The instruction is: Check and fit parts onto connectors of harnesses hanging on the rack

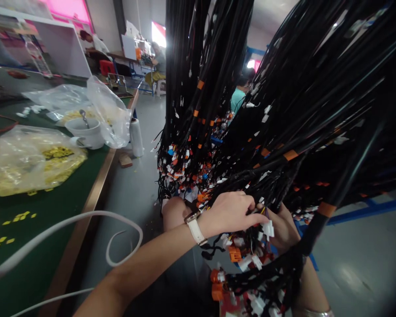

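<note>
My left hand (232,213), with a white-strapped watch on its wrist, reaches into a thick black wiring harness (264,178). Its thumb and fingers pinch at thin coloured wires beside a white connector (268,229). Just to the right, my right hand (282,229) is closed around wires of the same harness; its fingertips are largely hidden behind wires and the left fingers. Below both hands hang white connectors and an orange connector (235,254). A black taped branch with an orange band (326,209) crosses in front of my right forearm.
Many hanging harnesses (207,66) fill the middle and right. At left, a green-topped table (95,180) bears bags of yellow parts (59,165) and a white cup (89,132). A white hose (69,220) curves before it. Blue frame bars (359,213) stand right. People sit behind.
</note>
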Tool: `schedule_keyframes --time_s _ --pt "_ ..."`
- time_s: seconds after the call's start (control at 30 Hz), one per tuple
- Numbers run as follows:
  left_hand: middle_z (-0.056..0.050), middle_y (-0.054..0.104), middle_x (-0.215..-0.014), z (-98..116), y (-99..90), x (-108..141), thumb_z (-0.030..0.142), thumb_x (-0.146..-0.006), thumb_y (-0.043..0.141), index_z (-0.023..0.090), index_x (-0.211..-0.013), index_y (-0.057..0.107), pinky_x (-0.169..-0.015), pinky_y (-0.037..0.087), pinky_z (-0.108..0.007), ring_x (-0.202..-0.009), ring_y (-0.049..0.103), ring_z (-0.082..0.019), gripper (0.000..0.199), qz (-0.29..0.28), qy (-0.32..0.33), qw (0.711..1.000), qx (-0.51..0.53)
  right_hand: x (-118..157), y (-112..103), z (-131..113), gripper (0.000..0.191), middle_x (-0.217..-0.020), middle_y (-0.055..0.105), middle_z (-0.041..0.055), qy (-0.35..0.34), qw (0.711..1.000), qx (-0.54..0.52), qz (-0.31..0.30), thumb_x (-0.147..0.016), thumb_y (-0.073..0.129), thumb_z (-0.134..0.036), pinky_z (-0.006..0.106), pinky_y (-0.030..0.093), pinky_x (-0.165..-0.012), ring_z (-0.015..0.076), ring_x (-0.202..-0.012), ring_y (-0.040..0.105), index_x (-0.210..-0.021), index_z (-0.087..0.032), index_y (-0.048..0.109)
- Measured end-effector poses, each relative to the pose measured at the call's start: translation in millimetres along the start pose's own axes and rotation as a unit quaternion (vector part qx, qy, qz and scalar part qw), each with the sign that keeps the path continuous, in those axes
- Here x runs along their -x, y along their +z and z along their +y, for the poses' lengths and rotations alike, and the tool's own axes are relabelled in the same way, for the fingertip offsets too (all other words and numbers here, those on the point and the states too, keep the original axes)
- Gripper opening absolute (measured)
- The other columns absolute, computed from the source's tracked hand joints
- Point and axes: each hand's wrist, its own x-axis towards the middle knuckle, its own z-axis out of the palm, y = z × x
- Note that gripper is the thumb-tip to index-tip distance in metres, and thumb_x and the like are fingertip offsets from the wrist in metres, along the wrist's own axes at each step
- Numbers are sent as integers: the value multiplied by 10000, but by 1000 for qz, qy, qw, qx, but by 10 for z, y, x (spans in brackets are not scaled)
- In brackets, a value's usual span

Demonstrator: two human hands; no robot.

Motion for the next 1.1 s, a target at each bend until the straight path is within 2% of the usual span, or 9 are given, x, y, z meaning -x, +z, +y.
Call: schedule_keyframes --time_s 0.17,0.27,0.33,0.43,0.5,0.6,0.73,0.9,1.1 --pt "-26 594 -602 39 28 -65 617 -774 492 186 -602 610 -558 360 -249 -603 558 -159 479 -49 -35 998 23 -8 26 -9 407 -860 699 21 -21 999 29 5 -576 754 -261 361 529 -637 261 -789 656 -960 -262 619" --pt "1 519 -493 60 -25 -120 564 -771 510 173 -535 609 -506 312 -242 -509 481 -127 468 -93 -74 987 107 5 32 -28 412 -906 698 31 -41 998 54 -6 -617 724 -277 370 531 -638 274 -829 652 -1012 -267 610" --pt "20 488 -467 72 -55 -154 474 -775 524 159 -535 614 -488 300 -229 -477 438 -100 407 -121 -121 959 224 18 29 -38 434 -953 694 38 -45 997 57 -9 -622 722 -272 373 534 -635 281 -843 652 -1039 -268 602" --pt "36 453 -455 81 -64 -197 349 -745 556 136 -521 575 -439 263 -216 -422 361 -64 310 -144 -198 883 401 31 11 -43 466 -1003 688 40 -37 998 42 -11 -611 739 -268 370 535 -632 278 -829 657 -1054 -277 596" --pt "45 418 -434 83 -47 -221 309 -712 579 136 -488 521 -401 208 -219 -387 302 -51 289 -149 -224 842 468 33 -5 -40 468 -1007 690 31 -32 999 33 -18 -612 744 -277 368 536 -634 271 -814 662 -1055 -284 595" --pt "43 404 -406 76 -17 -252 297 -699 577 140 -471 493 -379 183 -221 -362 296 -51 290 -149 -250 822 489 29 -30 -30 451 -1005 692 20 -33 999 33 -28 -619 740 -286 369 541 -640 269 -813 665 -1047 -285 596" --pt "42 412 -407 4 -18 -262 297 -701 572 142 -471 489 -382 217 -214 -365 321 -53 290 -141 -245 817 503 12 -69 -5 366 -973 698 11 -22 999 31 -18 -634 732 -297 367 548 -658 263 -819 667 -978 -277 610" --pt "49 439 -471 -152 -83 -243 254 -686 574 148 -494 463 -396 241 -201 -392 349 -43 246 -106 -241 778 570 -13 -87 6 297 -890 706 0 2 999 15 52 -657 715 -358 365 554 -674 259 -840 665 -924 -263 626" --pt "43 397 -455 -280 -169 -233 260 -712 543 160 -455 414 -423 289 -209 -407 345 -52 304 -113 -197 782 581 -3 -99 -39 280 -789 706 -1 26 997 -20 64 -620 742 -339 361 553 -641 252 -747 675 -866 -244 649"
